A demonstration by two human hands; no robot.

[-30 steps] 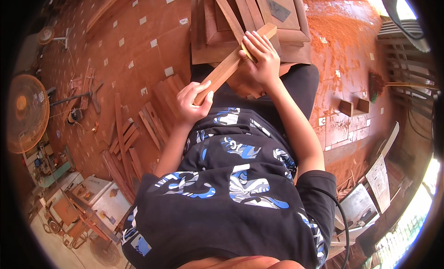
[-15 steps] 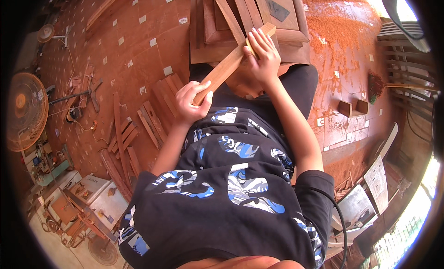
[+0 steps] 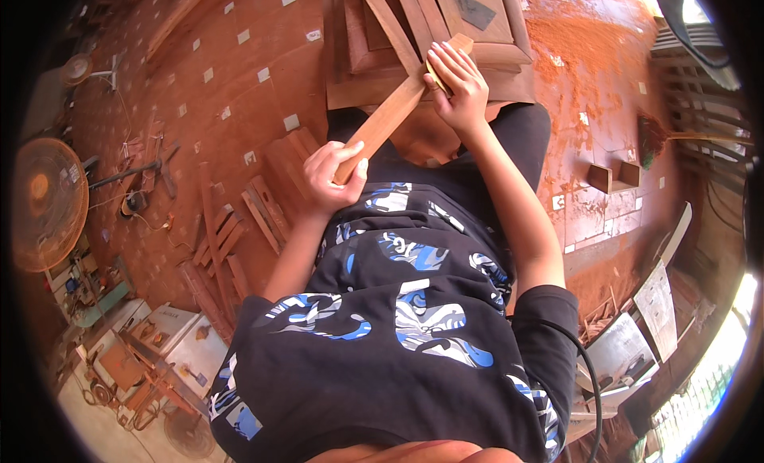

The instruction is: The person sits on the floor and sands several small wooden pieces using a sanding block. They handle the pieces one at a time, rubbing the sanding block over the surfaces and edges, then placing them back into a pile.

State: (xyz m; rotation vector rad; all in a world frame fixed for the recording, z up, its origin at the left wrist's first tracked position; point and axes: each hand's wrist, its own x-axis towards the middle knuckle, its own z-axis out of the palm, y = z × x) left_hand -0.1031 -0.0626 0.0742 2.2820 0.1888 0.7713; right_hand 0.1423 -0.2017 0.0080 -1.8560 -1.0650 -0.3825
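Note:
A light brown wooden bar [image 3: 388, 122] slants up from my lap toward the wooden panel ahead, its far end over the panel's near edge. My left hand [image 3: 333, 171] is closed round the near end, thumb on one side and fingers on the other. Farther up the bar, my right hand [image 3: 461, 85] is wrapped over the wood with a piece of sandpaper [image 3: 434, 74] under the fingers. Only the yellow edge of the sandpaper shows; my palm hides the rest.
Wooden strips [image 3: 418, 21] and a dark flat piece [image 3: 474, 11] lie on the framed panel [image 3: 501, 57]. Planks [image 3: 219, 240] cover the floor at left, near a standing fan [image 3: 49, 204]. Orange sawdust [image 3: 585, 41], a small wooden box [image 3: 614, 178] and a broom [image 3: 652, 138] are at right.
My right hand has shifted slightly up and to the right along the bar, with the sandpaper under it. My left hand keeps its hold; the view has tilted a little.

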